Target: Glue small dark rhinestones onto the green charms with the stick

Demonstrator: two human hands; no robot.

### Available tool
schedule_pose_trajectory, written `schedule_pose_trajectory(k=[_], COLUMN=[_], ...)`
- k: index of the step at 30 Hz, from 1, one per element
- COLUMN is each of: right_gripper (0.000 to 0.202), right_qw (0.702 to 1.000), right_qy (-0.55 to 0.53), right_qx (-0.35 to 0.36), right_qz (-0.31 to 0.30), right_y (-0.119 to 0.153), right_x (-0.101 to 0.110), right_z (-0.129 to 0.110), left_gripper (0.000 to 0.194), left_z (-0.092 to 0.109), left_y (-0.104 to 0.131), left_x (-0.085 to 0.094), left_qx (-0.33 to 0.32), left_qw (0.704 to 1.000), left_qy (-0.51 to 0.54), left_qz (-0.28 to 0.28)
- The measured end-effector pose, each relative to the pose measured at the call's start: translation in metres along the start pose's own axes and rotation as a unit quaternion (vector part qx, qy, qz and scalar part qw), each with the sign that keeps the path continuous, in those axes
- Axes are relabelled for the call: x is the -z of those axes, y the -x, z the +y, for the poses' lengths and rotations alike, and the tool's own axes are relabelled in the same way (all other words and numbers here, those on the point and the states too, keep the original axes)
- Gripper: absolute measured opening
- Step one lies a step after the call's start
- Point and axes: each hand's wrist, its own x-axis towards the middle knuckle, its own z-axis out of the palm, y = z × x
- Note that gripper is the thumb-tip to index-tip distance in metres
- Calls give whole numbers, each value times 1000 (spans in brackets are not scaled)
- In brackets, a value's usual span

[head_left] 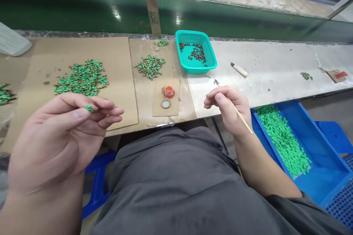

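At the bench (226,53), L hand (66,132) pinches a small green piece (89,108), prob. so it sits exposed; R hand (230,106) grips a thin stick (239,114) pen-style, likely for control; red pot (169,91) btwn, seemingly for easy reach

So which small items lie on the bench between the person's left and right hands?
In the head view, a red pot and a round cap lie between the left hand and right hand, on a small cardboard piece.
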Motion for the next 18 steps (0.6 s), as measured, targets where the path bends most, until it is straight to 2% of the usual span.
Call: schedule_pose_trajectory(k=[7, 12, 15, 18], right_gripper=[35, 39, 39, 38], right_qw=[999, 999, 997, 973], right_qy=[-42, -13, 41, 189], right_qx=[-7, -18, 7, 103], right_qz=[-15, -43, -63, -84], right_y=[9, 10, 15, 24], right_x=[-1, -1, 5, 17], right_z=[2, 9, 2, -19], left_gripper=[16, 19, 16, 18], left_z=[6, 2, 0, 1], left_y=[30, 51, 59, 65], left_x=[-2, 0, 2, 3], left_qx=[-24, -39, -34, -37], left_qw=[1000, 999, 999, 999], left_qy=[-3, -2, 4, 0], left_qz=[10, 17, 28, 28])
